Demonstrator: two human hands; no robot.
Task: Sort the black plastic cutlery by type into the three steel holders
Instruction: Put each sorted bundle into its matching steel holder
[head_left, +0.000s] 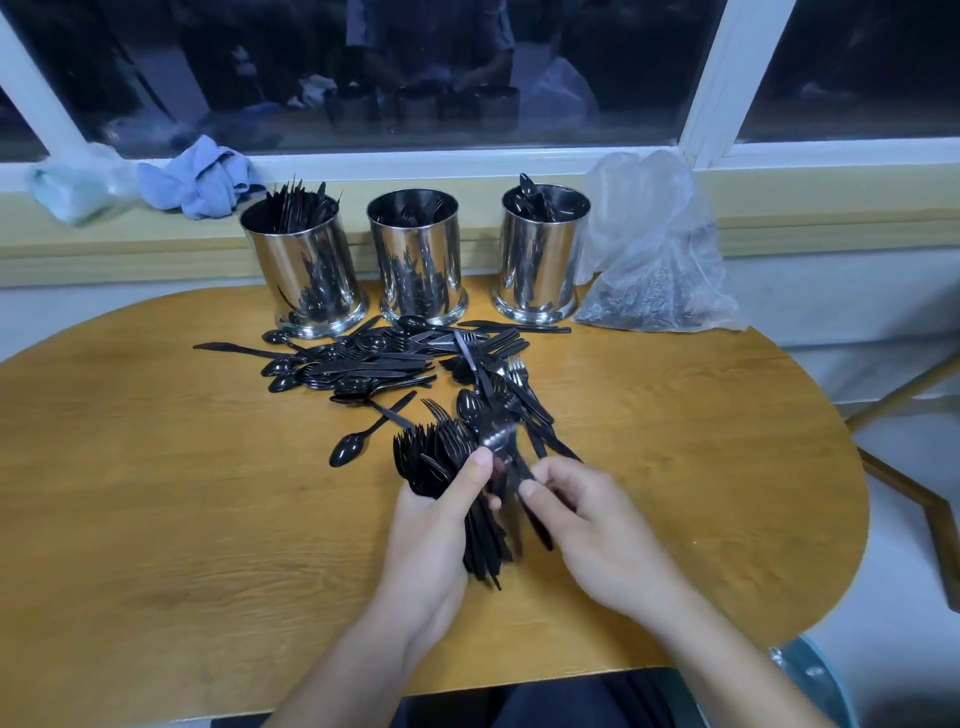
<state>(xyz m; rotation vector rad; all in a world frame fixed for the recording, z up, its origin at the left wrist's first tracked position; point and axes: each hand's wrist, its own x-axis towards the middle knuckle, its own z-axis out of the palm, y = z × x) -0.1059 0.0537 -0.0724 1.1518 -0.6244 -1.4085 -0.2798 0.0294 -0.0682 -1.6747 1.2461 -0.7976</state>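
- While the left hand (434, 525) grips a thick bundle of black forks (447, 457), its fingers are curled round the handles and the thumb lies across the front, with the tines fanned up and away from the person.
- The right hand (587, 514) pinches a single fork (501, 441) by its handle between thumb and fingertips; this fork lies against the right side of the bundle, though motion blur hides just how the two touch.
- Beyond the hands, a loose pile of cutlery (389, 364) with spoons, knives and forks mixed together lies on the wooden table (156, 493), spreading from the feet of the holders down toward the hands.
- One spoon (349, 448) lies apart at the near left edge of the pile.
- Three steel holders stand upright in a row at the far edge of the table.
- The left holder (306, 270) has knives standing in it.
- The middle holder (418, 260) has forks inside, sitting low below the rim.
- The right holder (543, 254) has spoons in it, one bowl sticking above the rim.
- A clear plastic bag (654, 244) slumps just beside the right holder.
- A blue cloth (200, 179) lies crumpled on the window ledge (831, 223) behind the left holder.
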